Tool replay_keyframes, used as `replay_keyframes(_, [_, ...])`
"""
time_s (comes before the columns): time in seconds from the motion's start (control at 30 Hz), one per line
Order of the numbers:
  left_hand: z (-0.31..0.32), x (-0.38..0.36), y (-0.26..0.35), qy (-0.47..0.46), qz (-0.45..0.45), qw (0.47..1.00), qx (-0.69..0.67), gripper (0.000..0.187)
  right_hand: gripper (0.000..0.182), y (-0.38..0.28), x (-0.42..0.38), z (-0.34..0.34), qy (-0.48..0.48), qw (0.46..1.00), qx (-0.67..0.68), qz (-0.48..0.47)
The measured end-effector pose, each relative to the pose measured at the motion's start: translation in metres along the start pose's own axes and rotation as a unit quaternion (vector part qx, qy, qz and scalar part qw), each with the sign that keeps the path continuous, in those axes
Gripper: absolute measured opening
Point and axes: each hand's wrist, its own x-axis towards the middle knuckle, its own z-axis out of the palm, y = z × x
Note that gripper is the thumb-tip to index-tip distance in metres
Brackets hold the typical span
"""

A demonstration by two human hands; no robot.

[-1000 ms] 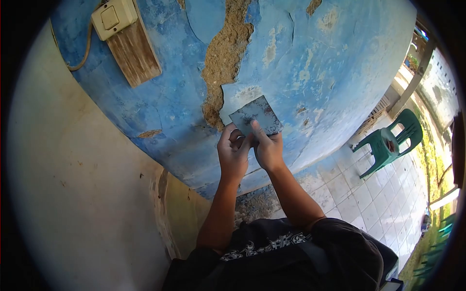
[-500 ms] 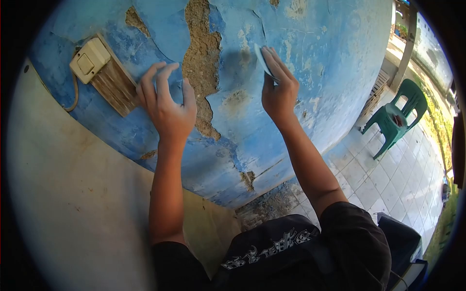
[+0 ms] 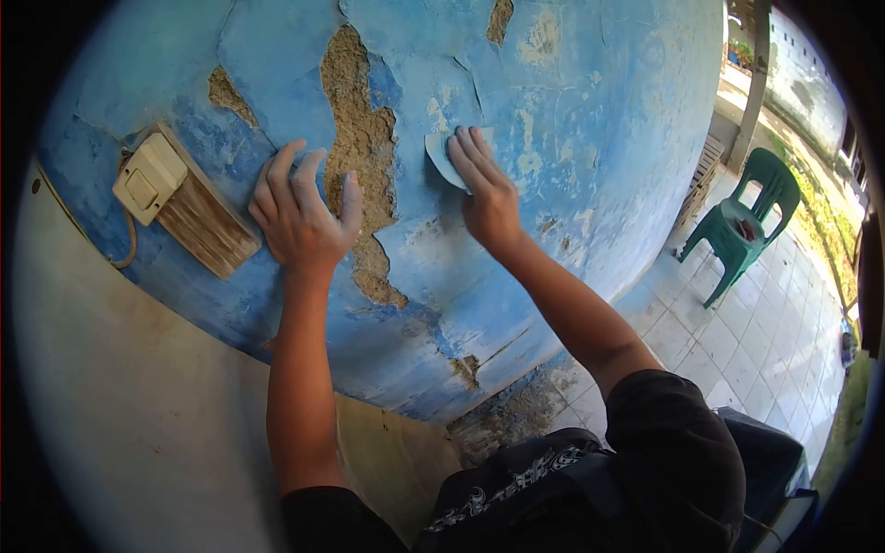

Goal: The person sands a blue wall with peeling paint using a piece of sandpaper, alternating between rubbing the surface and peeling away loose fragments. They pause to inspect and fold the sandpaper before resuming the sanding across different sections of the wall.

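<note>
A blue painted wall (image 3: 442, 286) with peeling patches fills the middle of the head view. My right hand (image 3: 489, 198) presses a thin pale sheet of sandpaper (image 3: 444, 158) against it, fingers lying over the sheet and its left edge curling off the surface. What grit it has is hidden on the wall side. My left hand (image 3: 302, 217) is open, fingers spread and bent, fingertips at the wall just left of a long strip of bare rough plaster (image 3: 359, 138). Both hands look dusty with pale powder.
A cream switch box (image 3: 147, 182) on a wooden board (image 3: 207, 230) is fixed left of my left hand, with a cable below. A pale panel (image 3: 157, 369) stands lower left. Right, a green plastic chair (image 3: 745, 217) stands on white floor tiles (image 3: 737, 323).
My right hand has moved down and left with the sandpaper, which now lies flatter on the wall. My left hand has shifted slightly in toward the wall. The view has tilted a little upward.
</note>
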Motion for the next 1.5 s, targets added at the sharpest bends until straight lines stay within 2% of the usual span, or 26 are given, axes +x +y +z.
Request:
replay_keyframes(0.03, [-0.001, 0.000, 0.000, -0.002, -0.005, 1.000, 0.003, 0.041, 0.063, -0.012, -0.005, 0.004, -0.009, 1.000, 0.010, -0.011])
replay_keyframes(0.07, [-0.002, -0.001, 0.000, -0.007, 0.006, 1.000, 0.005, 0.040, 0.062, -0.005, -0.025, 0.022, -0.034, 0.997, 0.031, -0.063])
replay_keyframes(0.13, [-0.002, -0.005, -0.001, -0.016, 0.019, 1.000, 0.011, 0.039, 0.062, -0.004, -0.049, 0.006, -0.143, 0.974, 0.073, -0.161])
replay_keyframes(0.23, [-0.001, -0.009, -0.004, -0.034, 0.059, 0.998, 0.002, 0.037, 0.065, 0.041, -0.040, -0.010, -0.128, 0.972, 0.027, -0.196])
replay_keyframes(0.27, [0.000, -0.009, -0.002, -0.034, 0.066, 0.997, 0.004, 0.037, 0.065, 0.041, -0.038, -0.008, -0.127, 0.971, 0.030, -0.199])
replay_keyframes(0.33, [-0.001, -0.010, 0.001, -0.038, 0.069, 0.997, 0.008, 0.036, 0.067, 0.027, -0.023, -0.005, -0.053, 0.997, -0.002, -0.063])
replay_keyframes(0.37, [-0.001, -0.009, 0.002, -0.046, 0.071, 0.996, 0.013, 0.036, 0.069, 0.008, -0.027, 0.005, -0.016, 0.999, 0.026, -0.022])
replay_keyframes(0.4, [-0.002, -0.009, 0.003, -0.053, 0.072, 0.996, 0.018, 0.036, 0.069, -0.002, -0.039, 0.019, -0.007, 0.998, 0.064, -0.019])
replay_keyframes(0.47, [-0.004, -0.011, -0.001, -0.057, 0.070, 0.996, 0.010, 0.036, 0.068, -0.009, -0.062, 0.018, -0.105, 0.987, 0.078, -0.098])
replay_keyframes(0.6, [-0.002, -0.016, -0.002, -0.055, 0.075, 0.996, 0.003, 0.031, 0.067, 0.031, -0.055, -0.004, -0.146, 0.973, 0.069, -0.165])
replay_keyframes(0.67, [0.000, -0.016, -0.002, -0.055, 0.074, 0.996, 0.009, 0.030, 0.065, 0.034, -0.040, -0.006, -0.027, 0.999, 0.006, -0.046])
replay_keyframes(0.73, [-0.003, -0.017, 0.000, -0.059, 0.071, 0.996, 0.011, 0.029, 0.071, -0.003, -0.042, 0.014, 0.029, 0.997, 0.065, 0.042])
replay_keyframes(0.8, [-0.006, -0.016, -0.003, -0.075, 0.097, 0.992, -0.012, 0.030, 0.070, -0.015, -0.063, 0.020, -0.082, 0.991, 0.079, -0.066])
replay_keyframes(0.83, [-0.007, -0.017, -0.004, -0.074, 0.099, 0.992, -0.013, 0.030, 0.064, -0.007, -0.066, 0.018, -0.122, 0.985, 0.048, -0.107])
replay_keyframes(0.93, [-0.007, -0.020, -0.008, -0.071, 0.096, 0.993, -0.016, 0.029, 0.060, 0.028, -0.044, 0.003, -0.086, 0.987, 0.004, -0.139])
replay_keyframes(0.97, [-0.007, -0.021, -0.007, -0.071, 0.094, 0.993, -0.014, 0.029, 0.058, 0.033, -0.037, -0.001, -0.046, 0.995, -0.026, -0.088])
replay_keyframes(1.07, [-0.006, -0.022, -0.006, -0.072, 0.093, 0.993, -0.019, 0.029, 0.055, 0.015, -0.050, 0.012, -0.054, 0.996, 0.000, -0.069])
replay_keyframes(1.1, [-0.007, -0.021, -0.006, -0.073, 0.100, 0.992, -0.023, 0.028, 0.053, 0.010, -0.057, 0.011, -0.097, 0.988, 0.052, -0.107])
replay_keyframes(1.13, [-0.006, -0.022, -0.006, -0.072, 0.101, 0.992, -0.024, 0.028, 0.053, 0.016, -0.055, 0.007, -0.096, 0.988, 0.051, -0.107])
replay_keyframes(1.2, [-0.006, -0.021, -0.007, -0.067, 0.096, 0.993, -0.032, 0.027, 0.054, 0.039, -0.041, -0.005, -0.161, 0.952, 0.039, -0.256])
replay_keyframes(1.27, [-0.004, -0.020, -0.008, -0.064, 0.097, 0.993, -0.029, 0.027, 0.056, 0.048, -0.023, -0.006, -0.141, 0.960, 0.021, -0.239])
replay_keyframes(1.33, [-0.004, -0.022, -0.005, -0.066, 0.094, 0.993, -0.033, 0.026, 0.058, 0.041, -0.013, -0.006, -0.039, 0.993, -0.002, -0.111])
replay_keyframes(1.37, [-0.004, -0.020, -0.006, -0.055, 0.094, 0.994, -0.032, 0.025, 0.061, 0.031, -0.023, 0.002, -0.033, 0.995, 0.017, -0.088])
replay_keyframes(1.4, [-0.005, -0.020, -0.008, -0.043, 0.095, 0.994, -0.032, 0.024, 0.067, 0.024, -0.039, 0.010, -0.063, 0.993, 0.052, -0.087])
replay_keyframes(1.47, [-0.006, -0.020, -0.009, -0.040, 0.095, 0.994, -0.031, 0.024, 0.069, 0.028, -0.060, 0.007, -0.173, 0.963, 0.060, -0.197])
replay_keyframes(1.5, [-0.006, -0.020, -0.008, -0.038, 0.096, 0.994, -0.029, 0.023, 0.069, 0.033, -0.056, 0.001, -0.171, 0.964, 0.057, -0.197])
